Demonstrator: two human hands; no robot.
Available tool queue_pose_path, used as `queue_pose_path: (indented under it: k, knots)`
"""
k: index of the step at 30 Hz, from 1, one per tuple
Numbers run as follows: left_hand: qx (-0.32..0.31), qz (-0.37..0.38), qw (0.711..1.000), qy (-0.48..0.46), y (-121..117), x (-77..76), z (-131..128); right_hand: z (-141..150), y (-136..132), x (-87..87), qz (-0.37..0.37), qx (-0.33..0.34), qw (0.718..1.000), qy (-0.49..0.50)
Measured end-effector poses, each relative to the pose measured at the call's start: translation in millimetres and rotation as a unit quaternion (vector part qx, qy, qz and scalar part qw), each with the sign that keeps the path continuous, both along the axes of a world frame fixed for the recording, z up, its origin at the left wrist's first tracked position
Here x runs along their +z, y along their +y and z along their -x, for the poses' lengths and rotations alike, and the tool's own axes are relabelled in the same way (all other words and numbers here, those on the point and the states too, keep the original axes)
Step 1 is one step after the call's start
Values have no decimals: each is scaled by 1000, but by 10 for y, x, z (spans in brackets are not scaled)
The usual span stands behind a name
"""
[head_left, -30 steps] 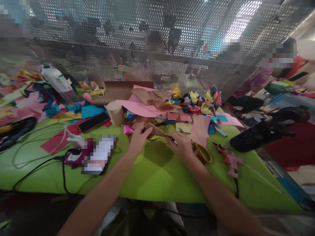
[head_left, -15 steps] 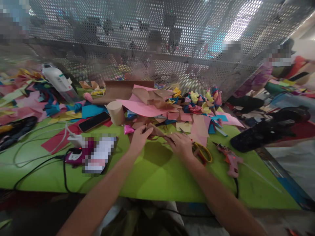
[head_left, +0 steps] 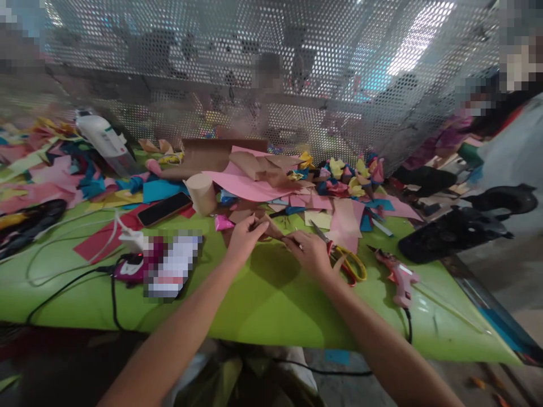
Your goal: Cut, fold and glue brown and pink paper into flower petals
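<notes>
A small piece of brown paper (head_left: 272, 227) is stretched between my two hands, just above the green table. My left hand (head_left: 246, 236) pinches its left end between thumb and fingers. At the right end, the closed fingers of my right hand (head_left: 309, 249) grip the paper near its tip. A shiny pink packet (head_left: 223, 223) lies right by my left fingers. Scissors with red and yellow handles (head_left: 354, 267) rest beside my right wrist, partly hidden behind it.
Paper scraps and sheets (head_left: 254, 181) heap along the back, below a perforated metal screen (head_left: 203, 85). On the right lie a pink glue gun (head_left: 401, 277) and a black bottle (head_left: 449, 234). Phones (head_left: 165, 209), a purple power strip (head_left: 136, 268) and cables occupy the left.
Both hands keep hold of the brown paper; my right hand has shifted slightly left, and more of the scissors shows. A person in light clothing has come into view at the far right.
</notes>
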State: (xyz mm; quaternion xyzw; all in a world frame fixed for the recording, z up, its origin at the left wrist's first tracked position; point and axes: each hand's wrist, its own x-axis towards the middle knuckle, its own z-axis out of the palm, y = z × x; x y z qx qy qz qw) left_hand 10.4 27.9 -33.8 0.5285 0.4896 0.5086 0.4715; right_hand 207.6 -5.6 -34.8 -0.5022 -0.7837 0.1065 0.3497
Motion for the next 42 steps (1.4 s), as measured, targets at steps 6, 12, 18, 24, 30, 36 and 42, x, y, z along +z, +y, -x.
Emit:
queue_pose_path:
  k: [6, 12, 18, 24, 30, 36, 42]
  knots:
    - [-50, -46, 991, 116, -95, 110, 3, 40, -21, 26, 52, 15, 997, 48]
    - [-102, -86, 991, -25, -112, 128, -45, 66, 13, -46, 102, 19, 985, 136]
    - [-228, 25, 971, -69, -112, 42, -88, 116, 15, -95, 119, 41, 974, 189]
    - [-189, 1, 982, 14, -114, -39, -96, 65, -38, 30, 67, 14, 982, 176]
    - [-153, -125, 961, 196, -112, -60, -73, -6, -116, 225, -30, 26, 983, 179]
    - [-174, -157, 918, 320, -197, 97, -47, 28, -119, 150, 33, 69, 997, 31]
    - [-192, -142, 901, 361, -208, 201, -53, 18, -118, 115, 70, 74, 995, -18]
